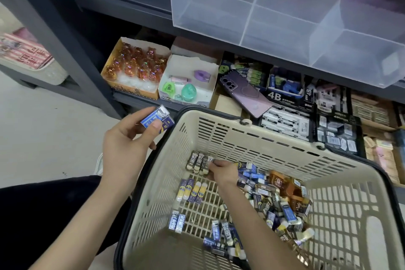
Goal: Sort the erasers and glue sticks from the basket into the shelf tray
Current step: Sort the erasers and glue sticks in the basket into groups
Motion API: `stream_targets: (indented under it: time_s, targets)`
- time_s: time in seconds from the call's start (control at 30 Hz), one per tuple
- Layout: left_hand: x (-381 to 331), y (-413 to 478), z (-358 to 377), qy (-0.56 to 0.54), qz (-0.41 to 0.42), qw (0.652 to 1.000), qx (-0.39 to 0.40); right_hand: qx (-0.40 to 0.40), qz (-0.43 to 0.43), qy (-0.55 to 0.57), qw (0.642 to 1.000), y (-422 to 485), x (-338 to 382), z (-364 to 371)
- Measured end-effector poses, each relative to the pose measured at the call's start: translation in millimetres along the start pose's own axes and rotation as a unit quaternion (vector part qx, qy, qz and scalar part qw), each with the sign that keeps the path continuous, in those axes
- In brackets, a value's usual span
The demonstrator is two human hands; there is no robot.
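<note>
Left hand [129, 138]: thumb and fingers clamp a small stack of blue-wrapped erasers [156, 118], held outside the basket's left rim.
Right hand [221, 171]: curled fingers pinch the end of a row of black-and-silver 2B erasers [198, 163] in the beige slotted plastic basket [241, 138].
Technique: gather one kind per handful, squeezing the row's ends.
Destination: clear divided plastic shelf tray [208, 6], above.

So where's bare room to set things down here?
The clear tray has every visible compartment bare. In the basket, the near-left corner floor is open; the right side is heaped with erasers. The lower shelf is crowded with boxes.
</note>
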State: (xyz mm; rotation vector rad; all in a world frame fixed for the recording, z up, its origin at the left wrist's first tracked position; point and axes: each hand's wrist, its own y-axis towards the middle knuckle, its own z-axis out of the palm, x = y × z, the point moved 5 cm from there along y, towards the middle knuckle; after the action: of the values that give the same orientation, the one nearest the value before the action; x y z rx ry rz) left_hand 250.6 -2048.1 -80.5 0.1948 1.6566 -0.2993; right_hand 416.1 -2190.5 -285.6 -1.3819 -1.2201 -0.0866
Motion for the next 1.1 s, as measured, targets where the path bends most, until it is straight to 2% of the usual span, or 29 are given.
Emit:
stream_targets:
  time_s: [0.1, 0.23, 0.43, 0.53, 0.6, 0.63, 0.67, 0.73, 0.8, 0.9, 1.03, 1.1]
  targets:
    - [5.1, 1.3, 2.4, -0.010, -0.012, 1.000, 0.006, -0.011, -0.056, -0.117, 0.991, 15.4, 1.5, 13.0]
    - [14.3, 3.3, 8.1, -0.004, -0.035, 0.999, 0.025, -0.011, -0.090, -0.171, 0.981, 21.0, 7.6, 11.4]
    - [17.5, -4.4, 16.5, -0.007, -0.045, 0.998, 0.050, 0.043, -0.087, -0.205, 0.974, 15.6, 6.5, 8.5]
    - [17.4, -8.8, 19.3, -0.005, -0.049, 0.997, 0.058, 0.020, -0.096, -0.223, 0.970, 6.1, 12.5, 8.9]
    - [16.2, -11.1, 21.9, 0.000, -0.049, 0.996, 0.072, 0.003, -0.124, -0.192, 0.974, -12.7, 30.1, 1.8]
    - [15.6, -12.1, 23.4, 0.005, -0.051, 0.995, 0.081, 0.030, -0.125, -0.122, 0.984, -27.6, 41.7, -2.5]
    - [15.8, -12.6, 25.1, 0.010, -0.053, 0.995, 0.090, 0.092, -0.117, -0.030, 0.988, -46.8, 55.3, -5.8]
    - [17.2, -13.8, 29.3, 0.019, -0.053, 0.993, 0.106, 0.243, -0.117, 0.102, 0.958, -85.3, 82.9, -11.3]
    - [17.5, -17.2, 35.8, 0.024, -0.050, 0.990, 0.127, 0.305, -0.178, 0.090, 0.931, -116.7, 105.3, -15.9]
    - [14.4, -24.8, 42.9, 0.039, -0.042, 0.986, 0.155, 0.267, -0.228, 0.075, 0.933, -128.3, 112.9, -23.0]
    - [3.2, -16.0, 20.6, 0.104, 0.024, 0.990, 0.088, 0.272, -0.127, 0.131, 0.945, -108.3, 84.0, -39.3]
    - [2.2, -10.2, 9.7, 0.141, 0.052, 0.987, 0.060, 0.260, -0.085, 0.045, 0.961, -90.4, 54.1, -36.8]
